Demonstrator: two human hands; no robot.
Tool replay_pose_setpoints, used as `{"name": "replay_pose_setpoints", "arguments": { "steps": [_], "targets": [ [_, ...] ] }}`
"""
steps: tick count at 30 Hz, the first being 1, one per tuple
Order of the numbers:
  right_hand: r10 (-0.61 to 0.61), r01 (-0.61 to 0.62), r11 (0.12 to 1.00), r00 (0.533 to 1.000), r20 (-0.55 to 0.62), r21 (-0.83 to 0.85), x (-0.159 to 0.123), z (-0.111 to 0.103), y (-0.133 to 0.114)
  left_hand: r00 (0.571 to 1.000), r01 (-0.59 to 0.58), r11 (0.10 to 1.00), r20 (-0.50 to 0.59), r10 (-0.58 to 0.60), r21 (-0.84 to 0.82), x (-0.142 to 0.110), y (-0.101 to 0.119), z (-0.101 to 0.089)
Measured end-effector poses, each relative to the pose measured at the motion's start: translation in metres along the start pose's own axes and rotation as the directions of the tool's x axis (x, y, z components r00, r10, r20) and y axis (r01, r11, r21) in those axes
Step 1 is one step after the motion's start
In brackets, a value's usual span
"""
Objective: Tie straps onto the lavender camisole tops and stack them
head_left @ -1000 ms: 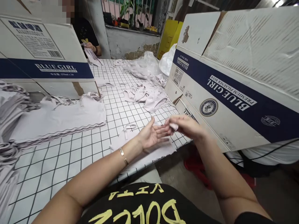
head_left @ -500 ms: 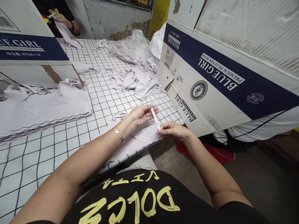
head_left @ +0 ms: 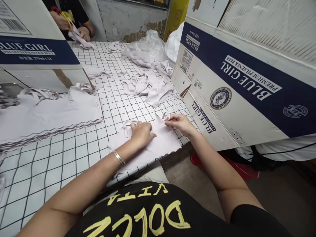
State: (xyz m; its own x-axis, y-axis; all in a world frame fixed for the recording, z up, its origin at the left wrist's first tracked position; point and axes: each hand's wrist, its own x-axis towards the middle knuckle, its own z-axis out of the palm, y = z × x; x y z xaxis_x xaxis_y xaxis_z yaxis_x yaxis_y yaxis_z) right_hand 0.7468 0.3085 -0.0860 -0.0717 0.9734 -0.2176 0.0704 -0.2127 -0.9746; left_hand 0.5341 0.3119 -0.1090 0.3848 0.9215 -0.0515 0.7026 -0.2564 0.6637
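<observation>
A pale pink camisole [head_left: 164, 138] with thin straps and a wavy hem lies flat at the table's front edge. My left hand [head_left: 142, 134] rests palm down on its left part, fingers bent into the fabric and their tips partly hidden. Beside that hand a loose strap [head_left: 126, 131] loops out onto the grid cloth. At the camisole's upper right, my right hand [head_left: 179, 123] pinches the other thin strap [head_left: 169, 116] between thumb and fingers.
Stacked pale pink camisoles [head_left: 49, 113] lie left, below a Blue Girl carton [head_left: 32, 49]. Another large carton [head_left: 237, 79] stands right. Fabric scraps [head_left: 150, 87] and a plastic bag [head_left: 148, 49] lie farther back. Across the table a person holds yellow scissors [head_left: 67, 20] and pink cloth. A red stool-like object [head_left: 243, 168] is below.
The strap was stretched between both hands half a second ago. My left hand has since let go of it, turned over and come down on the camisole; my right still holds a strap.
</observation>
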Motion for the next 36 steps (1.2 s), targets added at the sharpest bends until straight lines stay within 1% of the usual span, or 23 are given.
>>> {"name": "replay_pose_setpoints", "arguments": {
  "steps": [1, 3, 6, 10, 14, 19, 25, 29, 31, 33, 36],
  "targets": [
    [-0.029, 0.029, 0.999, 1.0, 0.011, -0.022, 0.005, 0.003, 0.002, 1.0, 0.005, 1.0, 0.007, -0.005, 0.01, -0.002, 0.0, 0.002],
    [-0.083, 0.087, 0.994, 0.995, 0.057, -0.069, 0.012, 0.011, 0.006, 0.998, 0.019, 0.999, 0.055, -0.02, 0.029, -0.005, 0.001, 0.003],
    [-0.138, 0.16, 0.976, 0.98, 0.145, -0.151, 0.016, 0.022, 0.009, 0.993, 0.034, 0.999, 0.114, -0.033, -0.007, -0.009, 0.001, -0.002],
    [-0.148, 0.226, 0.926, 0.954, 0.261, -0.303, 0.013, 0.031, 0.01, 0.988, 0.083, 0.994, 0.133, -0.073, -0.07, -0.014, 0.0, -0.009],
    [-0.13, 0.269, 0.852, 0.94, 0.316, -0.449, 0.012, 0.029, 0.012, 0.986, 0.114, 0.988, 0.137, -0.099, -0.106, -0.018, 0.005, -0.013],
    [-0.137, 0.309, 0.817, 0.924, 0.357, -0.486, 0.013, 0.026, 0.017, 0.991, 0.095, 0.99, 0.1, -0.084, -0.103, -0.018, 0.007, -0.013],
    [-0.135, 0.305, 0.845, 0.916, 0.377, -0.439, 0.011, 0.029, 0.018, 0.994, 0.072, 0.991, 0.094, -0.061, -0.11, -0.018, 0.003, -0.011],
    [-0.142, 0.307, 0.853, 0.914, 0.379, -0.421, 0.01, 0.032, 0.018, 0.991, 0.082, 0.989, 0.12, -0.067, -0.124, -0.016, 0.003, -0.01],
    [-0.167, 0.325, 0.832, 0.92, 0.354, -0.449, 0.01, 0.033, 0.019, 0.99, 0.086, 0.987, 0.12, -0.07, -0.132, -0.015, 0.002, -0.009],
    [-0.201, 0.355, 0.793, 0.919, 0.338, -0.495, 0.009, 0.034, 0.018, 0.991, 0.088, 0.986, 0.111, -0.073, -0.143, -0.015, 0.001, -0.009],
    [-0.217, 0.392, 0.746, 0.907, 0.36, -0.538, 0.008, 0.036, 0.018, 0.991, 0.086, 0.984, 0.11, -0.07, -0.153, -0.016, 0.0, -0.008]
  ]
}}
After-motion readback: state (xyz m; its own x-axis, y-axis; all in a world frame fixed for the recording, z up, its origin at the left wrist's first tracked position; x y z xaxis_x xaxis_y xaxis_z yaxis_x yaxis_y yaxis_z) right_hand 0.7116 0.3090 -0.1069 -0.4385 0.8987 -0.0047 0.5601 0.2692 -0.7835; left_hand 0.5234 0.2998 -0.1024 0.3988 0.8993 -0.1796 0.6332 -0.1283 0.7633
